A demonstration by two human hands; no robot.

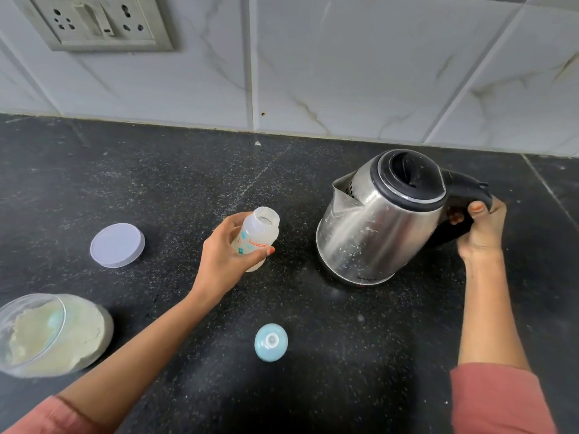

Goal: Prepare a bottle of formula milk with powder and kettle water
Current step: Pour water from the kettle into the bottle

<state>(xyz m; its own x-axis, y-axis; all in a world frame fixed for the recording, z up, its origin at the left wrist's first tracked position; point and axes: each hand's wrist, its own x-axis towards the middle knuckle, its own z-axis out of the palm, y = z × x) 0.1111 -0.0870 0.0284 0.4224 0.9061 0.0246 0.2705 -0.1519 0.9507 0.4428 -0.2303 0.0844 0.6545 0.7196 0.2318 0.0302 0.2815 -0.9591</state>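
My left hand (224,255) grips a small clear baby bottle (258,234), open at the top, with whitish powder inside, held on the black counter at the centre. My right hand (481,228) is closed round the black handle of a steel kettle (380,217), which tilts slightly with its spout pointing left toward the bottle. The kettle's lid is closed. A gap of counter separates spout and bottle. The bottle's blue teat cap (271,342) lies on the counter nearer to me. An open clear jar of pale powder (53,335) stands at the lower left.
The jar's lavender lid (117,244) lies flat to the left of the bottle. A tiled wall with a socket panel (94,21) rises behind the black counter (156,183).
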